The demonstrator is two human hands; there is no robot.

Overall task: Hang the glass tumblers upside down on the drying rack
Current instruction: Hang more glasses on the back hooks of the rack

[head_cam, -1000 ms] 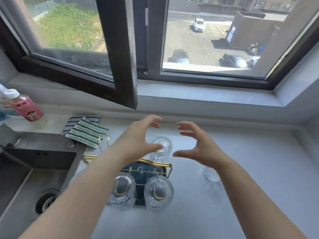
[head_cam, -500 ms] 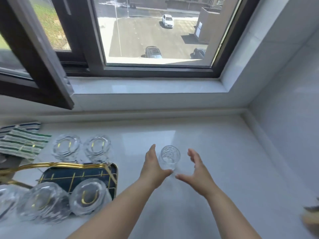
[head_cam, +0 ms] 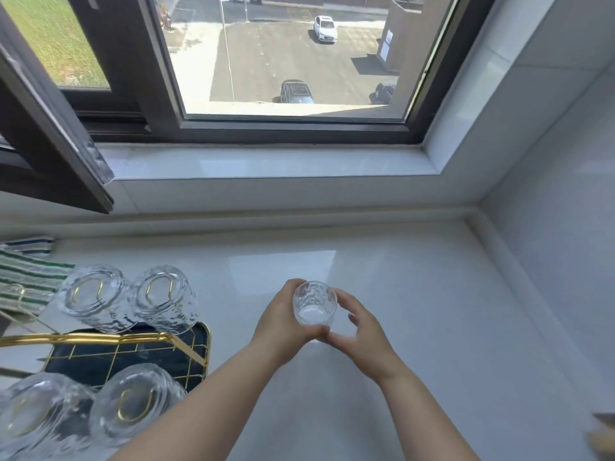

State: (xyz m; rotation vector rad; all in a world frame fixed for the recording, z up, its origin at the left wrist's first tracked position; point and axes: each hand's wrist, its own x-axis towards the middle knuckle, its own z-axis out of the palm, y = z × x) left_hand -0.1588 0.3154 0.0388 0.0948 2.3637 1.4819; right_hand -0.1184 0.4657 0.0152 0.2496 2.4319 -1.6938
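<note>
A clear, textured glass tumbler (head_cam: 314, 308) stands mouth-up on the white glossy countertop (head_cam: 416, 327), right of the rack and near the middle of the view. Both bare hands close around it: the left hand (head_cam: 283, 322) wraps its left side with the thumb curled along the near wall, and the right hand (head_cam: 361, 331) cups its right side, fingers bent toward the glass; the two thumbs meet just below the tumbler's near side. Whether the glass is lifted off the counter cannot be told. To the left sits a gold wire drying rack (head_cam: 133, 341) over a dark blue tray (head_cam: 109, 361). Four upside-down clear tumblers hang on it, two at the far side (head_cam: 96, 299) (head_cam: 163, 299) and two at the near side (head_cam: 40, 414) (head_cam: 136, 400). A green-and-white striped cloth (head_cam: 26, 274) lies at the far left. Beyond the counter, a dark-framed window (head_cam: 293, 129) overlooks parked cars.
</note>
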